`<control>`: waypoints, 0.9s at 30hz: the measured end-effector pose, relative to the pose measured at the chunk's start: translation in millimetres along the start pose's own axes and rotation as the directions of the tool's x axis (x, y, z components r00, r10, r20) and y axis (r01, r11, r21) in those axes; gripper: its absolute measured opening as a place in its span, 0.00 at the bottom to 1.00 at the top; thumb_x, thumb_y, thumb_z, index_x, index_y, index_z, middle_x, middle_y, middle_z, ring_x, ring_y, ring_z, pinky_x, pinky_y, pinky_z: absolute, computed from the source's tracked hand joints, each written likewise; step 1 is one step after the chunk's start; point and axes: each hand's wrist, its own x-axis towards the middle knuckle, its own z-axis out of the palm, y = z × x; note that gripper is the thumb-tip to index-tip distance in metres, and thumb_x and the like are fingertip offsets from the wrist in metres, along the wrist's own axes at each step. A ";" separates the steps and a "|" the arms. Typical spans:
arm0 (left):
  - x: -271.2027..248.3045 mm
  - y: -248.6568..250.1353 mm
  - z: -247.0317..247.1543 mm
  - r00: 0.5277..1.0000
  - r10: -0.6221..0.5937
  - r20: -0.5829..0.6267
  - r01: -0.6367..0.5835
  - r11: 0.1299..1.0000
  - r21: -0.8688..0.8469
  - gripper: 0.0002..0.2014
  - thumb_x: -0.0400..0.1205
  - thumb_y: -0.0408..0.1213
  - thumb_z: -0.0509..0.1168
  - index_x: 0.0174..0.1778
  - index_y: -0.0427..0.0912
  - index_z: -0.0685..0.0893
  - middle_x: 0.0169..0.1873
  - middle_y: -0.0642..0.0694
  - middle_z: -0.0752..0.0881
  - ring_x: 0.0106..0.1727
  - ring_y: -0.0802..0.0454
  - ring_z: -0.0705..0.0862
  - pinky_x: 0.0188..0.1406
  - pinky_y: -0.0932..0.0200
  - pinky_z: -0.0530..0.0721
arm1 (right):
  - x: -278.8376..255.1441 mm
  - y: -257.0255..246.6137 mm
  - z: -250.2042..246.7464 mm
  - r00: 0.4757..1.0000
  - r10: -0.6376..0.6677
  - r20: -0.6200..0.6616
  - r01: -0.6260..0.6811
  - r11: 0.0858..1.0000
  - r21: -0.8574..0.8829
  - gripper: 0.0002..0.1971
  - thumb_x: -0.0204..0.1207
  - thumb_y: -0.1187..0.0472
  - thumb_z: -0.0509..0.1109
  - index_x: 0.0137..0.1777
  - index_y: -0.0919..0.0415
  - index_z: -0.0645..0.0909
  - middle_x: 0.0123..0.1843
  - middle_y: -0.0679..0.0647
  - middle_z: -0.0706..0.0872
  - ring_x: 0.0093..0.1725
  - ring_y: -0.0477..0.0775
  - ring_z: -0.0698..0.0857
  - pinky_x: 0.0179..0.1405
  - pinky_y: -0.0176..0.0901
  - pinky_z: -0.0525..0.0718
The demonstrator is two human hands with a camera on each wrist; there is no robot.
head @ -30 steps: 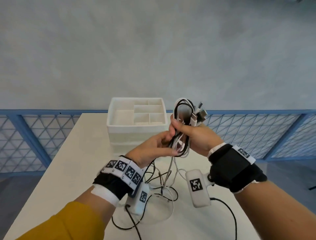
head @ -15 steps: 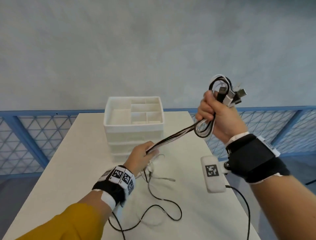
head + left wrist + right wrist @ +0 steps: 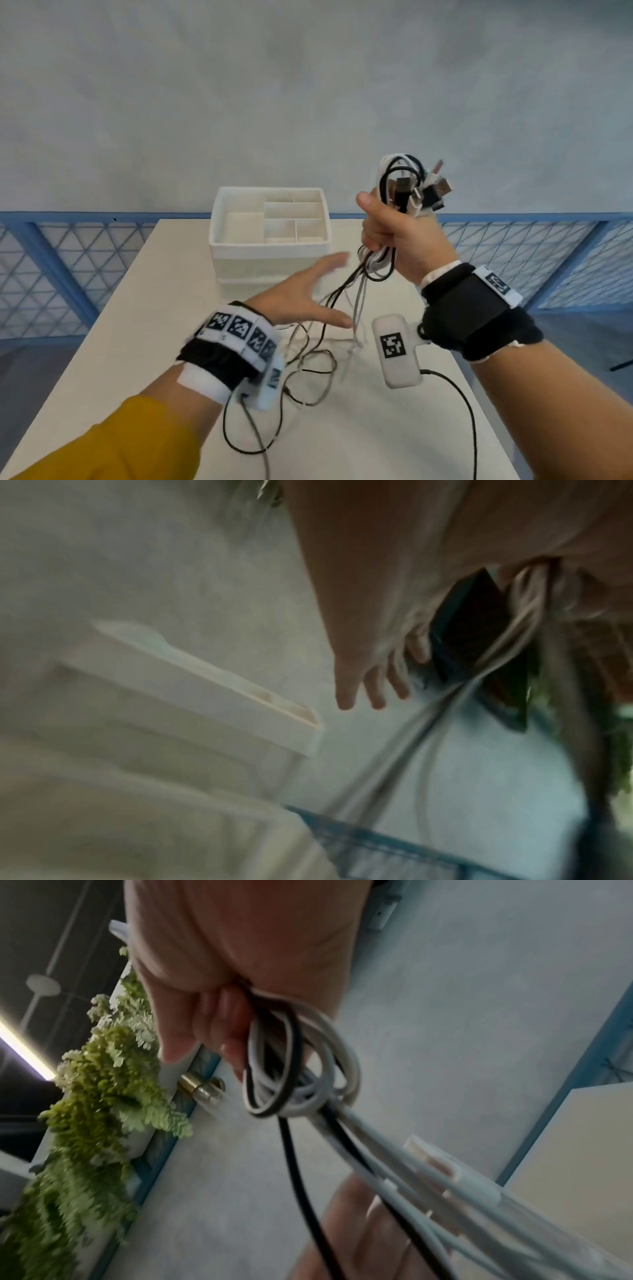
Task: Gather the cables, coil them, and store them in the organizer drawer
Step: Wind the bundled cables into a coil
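- Far left, behind the worktop: blue metal railing with triangular mesh [image 3: 44, 274], running on past the right side too.
- Smooth, matte cream rectangular worktop [image 3: 137, 342], narrowing toward its far edge.
- At the far edge, near the middle: white boxy plastic organizer drawer unit [image 3: 270, 260], top tray open and split by thin walls into several rectangular compartments, nothing visible inside; stacked drawer fronts below.
- Left hand [image 3: 301, 301] above the middle of the worktop, fingers spread and straight, holding nothing, just beside the hanging strands; blurred in the left wrist view [image 3: 369, 631]. Mustard-yellow sleeve [image 3: 113, 442] and black wrist strap with white marker tiles [image 3: 236, 339] behind it.
- Under and in front of that hand: loose tails of thin black and white round cables [image 3: 308, 363] lying in slack loops on the worktop, from its middle toward the near edge.
- Right hand [image 3: 397, 236] raised above the right edge, fingers curled tight around a bundle of looped black and white glossy cables [image 3: 404, 185]; metal-tipped plugs sticking out of the top of the fist, strands dropping from its underside to the worktop. Same grip seen from the right wrist [image 3: 240, 969], loops [image 3: 308, 1074] bulging below the fingers.
- White rounded block with a black square marker [image 3: 397, 349] hanging off the black right wrist strap.
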 end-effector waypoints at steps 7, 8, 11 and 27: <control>-3.3 -22.4 12.8 0.999 -0.038 -0.019 0.030 0.950 -0.310 0.11 0.81 0.34 0.61 0.32 0.43 0.79 0.24 0.54 0.81 0.34 0.54 0.79 0.52 0.56 0.79 | 0.4 -16.3 -36.9 0.999 0.006 -0.041 -0.004 0.999 0.051 0.17 0.71 0.60 0.72 0.28 0.55 0.66 0.16 0.41 0.65 0.16 0.42 0.63 0.18 0.34 0.69; -5.6 -25.2 10.1 0.999 -0.041 0.014 0.044 0.946 -0.320 0.06 0.80 0.35 0.61 0.38 0.43 0.80 0.30 0.53 0.83 0.38 0.56 0.81 0.51 0.61 0.79 | 0.0 -18.2 -43.0 0.998 -0.001 -0.060 0.004 0.999 0.052 0.17 0.72 0.61 0.71 0.29 0.55 0.65 0.16 0.41 0.64 0.16 0.42 0.63 0.18 0.33 0.68; 1.9 -14.2 12.6 0.991 0.047 0.126 0.004 0.927 -0.375 0.19 0.73 0.38 0.68 0.60 0.51 0.76 0.58 0.56 0.81 0.60 0.62 0.80 0.62 0.66 0.77 | 1.2 -10.7 -38.2 0.997 -0.014 -0.080 0.021 0.997 0.078 0.16 0.72 0.62 0.67 0.27 0.54 0.66 0.16 0.40 0.63 0.15 0.42 0.61 0.17 0.33 0.66; -8.2 3.0 -19.8 0.993 -0.014 -0.116 0.007 0.998 -0.055 0.16 0.82 0.45 0.57 0.28 0.50 0.74 0.22 0.53 0.68 0.20 0.60 0.68 0.25 0.63 0.68 | -27.0 22.5 -33.5 0.978 0.184 0.100 -0.066 0.723 -0.688 0.10 0.59 0.55 0.82 0.36 0.49 0.84 0.30 0.39 0.87 0.34 0.36 0.84 0.41 0.31 0.80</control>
